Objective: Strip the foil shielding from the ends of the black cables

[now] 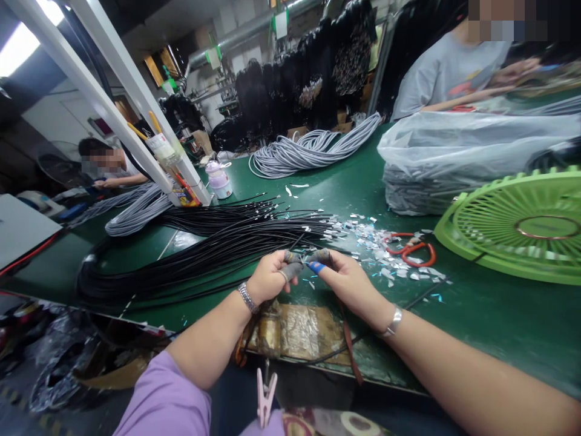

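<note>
My left hand (276,274), with grey coverings on its fingertips, is closed around the end of a black cable. Facing it, my right hand (338,272) pinches the thin light wires (306,259) at that end; a blue wrap covers its thumb. Both hands almost touch, just above the green table. Behind them lies a large bundle of black cables (218,251), their stripped ends pointing right. White and blue scraps (363,239) are scattered beyond my right hand. A pair of red-handled scissors (420,254) rests among the scraps.
A green fan (517,227) and a plastic-wrapped stack (426,160) stand to the right. Grey cable coils (313,151) lie at the back. A white post (131,103) rises at left near a purple bottle (219,180). Two other people sit across the table.
</note>
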`<state>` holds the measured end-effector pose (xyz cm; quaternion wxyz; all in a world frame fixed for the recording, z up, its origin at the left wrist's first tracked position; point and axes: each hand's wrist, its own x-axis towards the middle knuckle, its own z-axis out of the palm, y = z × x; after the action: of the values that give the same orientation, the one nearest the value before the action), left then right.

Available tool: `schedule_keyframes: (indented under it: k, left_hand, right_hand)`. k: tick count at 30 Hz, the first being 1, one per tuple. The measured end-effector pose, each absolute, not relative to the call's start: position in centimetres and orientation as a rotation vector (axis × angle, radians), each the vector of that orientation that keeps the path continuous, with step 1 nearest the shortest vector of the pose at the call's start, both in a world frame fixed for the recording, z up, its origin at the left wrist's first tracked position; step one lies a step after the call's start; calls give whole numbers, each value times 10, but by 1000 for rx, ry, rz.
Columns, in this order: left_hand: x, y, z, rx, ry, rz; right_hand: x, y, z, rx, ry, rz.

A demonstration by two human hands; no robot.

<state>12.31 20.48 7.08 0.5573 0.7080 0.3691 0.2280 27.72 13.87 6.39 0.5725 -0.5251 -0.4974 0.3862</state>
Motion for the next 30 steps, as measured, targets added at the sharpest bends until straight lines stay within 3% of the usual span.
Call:
schedule_keyframes:
  k: [4,8,16,30]
  left_hand:
    - [122,205,66,1811,881,586]
    - [119,205,68,2309,827,762]
    - [114,207,70,2703,730,885]
    - [124,214,78,1358,937,578]
  right_hand:
    - [279,138,62,-1336,-1317,716]
    - [279,137,60,-1385,-1410,582]
    - [277,141,60,-1300,-1280,791]
    - [284,134,54,-1437,-1772,244]
